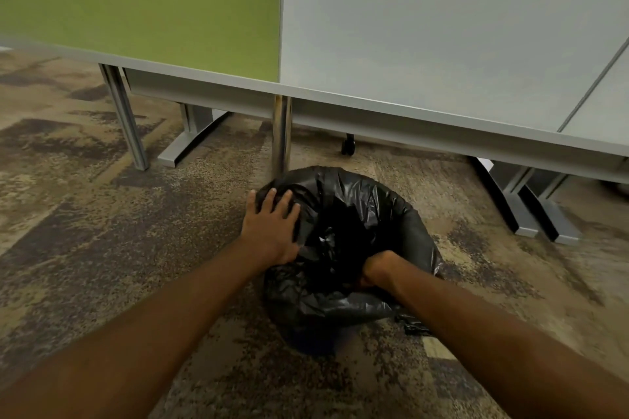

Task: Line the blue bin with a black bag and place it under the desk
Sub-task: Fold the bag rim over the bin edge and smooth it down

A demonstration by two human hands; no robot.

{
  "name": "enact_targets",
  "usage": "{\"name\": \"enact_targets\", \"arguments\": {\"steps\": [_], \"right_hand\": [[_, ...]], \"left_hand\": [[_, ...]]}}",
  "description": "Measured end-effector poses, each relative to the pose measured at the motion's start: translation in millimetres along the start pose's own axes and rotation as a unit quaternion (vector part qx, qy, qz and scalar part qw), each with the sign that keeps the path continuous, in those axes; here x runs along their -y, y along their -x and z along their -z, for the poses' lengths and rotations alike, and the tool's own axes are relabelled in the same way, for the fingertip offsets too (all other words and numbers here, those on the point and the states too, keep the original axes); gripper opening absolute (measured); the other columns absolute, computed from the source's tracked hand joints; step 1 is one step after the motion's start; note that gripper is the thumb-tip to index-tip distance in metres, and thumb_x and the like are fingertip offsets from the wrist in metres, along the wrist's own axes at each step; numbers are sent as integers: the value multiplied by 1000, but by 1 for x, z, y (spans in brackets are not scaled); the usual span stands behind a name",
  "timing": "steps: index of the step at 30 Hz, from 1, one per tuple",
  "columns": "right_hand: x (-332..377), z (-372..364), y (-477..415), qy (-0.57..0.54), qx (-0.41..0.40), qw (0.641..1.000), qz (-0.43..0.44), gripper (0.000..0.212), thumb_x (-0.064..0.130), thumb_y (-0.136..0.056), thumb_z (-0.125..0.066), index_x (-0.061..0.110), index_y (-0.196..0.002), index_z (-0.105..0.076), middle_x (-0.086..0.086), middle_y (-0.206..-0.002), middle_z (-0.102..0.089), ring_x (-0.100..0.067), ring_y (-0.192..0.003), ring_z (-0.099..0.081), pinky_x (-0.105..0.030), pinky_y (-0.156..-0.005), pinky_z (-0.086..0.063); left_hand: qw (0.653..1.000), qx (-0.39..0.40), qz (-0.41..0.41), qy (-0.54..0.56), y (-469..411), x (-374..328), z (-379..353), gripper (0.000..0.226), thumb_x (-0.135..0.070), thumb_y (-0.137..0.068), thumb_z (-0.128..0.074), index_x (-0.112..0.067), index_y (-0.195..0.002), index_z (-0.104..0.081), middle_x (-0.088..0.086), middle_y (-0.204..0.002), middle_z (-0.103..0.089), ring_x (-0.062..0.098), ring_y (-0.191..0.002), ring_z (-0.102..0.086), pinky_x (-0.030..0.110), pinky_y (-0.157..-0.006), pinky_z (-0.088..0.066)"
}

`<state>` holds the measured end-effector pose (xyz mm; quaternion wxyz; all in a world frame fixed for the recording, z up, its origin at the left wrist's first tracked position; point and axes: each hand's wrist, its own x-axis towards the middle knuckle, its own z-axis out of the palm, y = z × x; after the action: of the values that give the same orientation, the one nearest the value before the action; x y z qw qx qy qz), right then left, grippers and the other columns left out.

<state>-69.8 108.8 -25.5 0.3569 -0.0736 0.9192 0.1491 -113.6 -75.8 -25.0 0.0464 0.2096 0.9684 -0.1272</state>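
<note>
Lining done in the main, the placing still to come.
Right hand [376,270] is fisted on the bag [343,214] inside the bin [308,343], left hand [272,224] spread flat on the rim; the bin stands on carpet [102,214] before the desk [442,44] (not under it), so next a push forward.

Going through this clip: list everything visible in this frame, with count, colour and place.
black bag: one, glossy black, draped over the bin on the carpet, centre.
blue bin: one, dark blue, only its base shows below the bag.
desk: one, pale grey top, across the upper frame.
partition panel: one, green, upper left.
desk legs: several, grey metal, under the desk.
chrome post: one, just behind the bin.
caster: one, black, under the desk.
carpet: brown and grey, mottled.
left hand: flat on the bag's left rim.
right hand: fist inside the bag's mouth.
</note>
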Motion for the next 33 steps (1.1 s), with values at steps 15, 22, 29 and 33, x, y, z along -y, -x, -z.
{"name": "enact_targets", "arguments": {"steps": [15,22,29,33], "right_hand": [[-42,43,21,-205,-469,858,44,17,34,-96,-47,22,-91,-57,6,-87,-59,-6,-74,-55,-27,-75,-52],[-91,52,-12,-268,-409,868,-89,36,41,-98,-39,15,-119,-52,-14,-127,-53,-29,-113,-49,-42,-96,-41],[-92,52,-26,-472,-317,818,-88,49,37,-102,-29,-2,-118,-54,-20,-118,-58,-33,-113,-54,-40,-95,-43],[-95,45,-33,-540,-306,779,-89,45,34,-103,-28,0,-100,-57,-11,-95,-58,-21,-84,-56,-31,-77,-46]], "left_hand": [[918,-270,87,277,-16,20,47,22,-28,-89,-48,-11,-94,-61,7,-92,-61,24,-88,-58,44,-84,-51],[835,-114,233,486,-46,29,42,40,-33,-98,-41,0,-111,-60,10,-107,-63,34,-101,-60,40,-90,-49],[705,15,277,653,-44,28,39,28,-16,-98,-45,4,-107,-63,18,-98,-65,30,-80,-61,33,-67,-49],[675,34,286,679,-41,29,40,32,-17,-101,-36,2,-98,-63,18,-86,-65,31,-75,-62,32,-62,-49]]}}
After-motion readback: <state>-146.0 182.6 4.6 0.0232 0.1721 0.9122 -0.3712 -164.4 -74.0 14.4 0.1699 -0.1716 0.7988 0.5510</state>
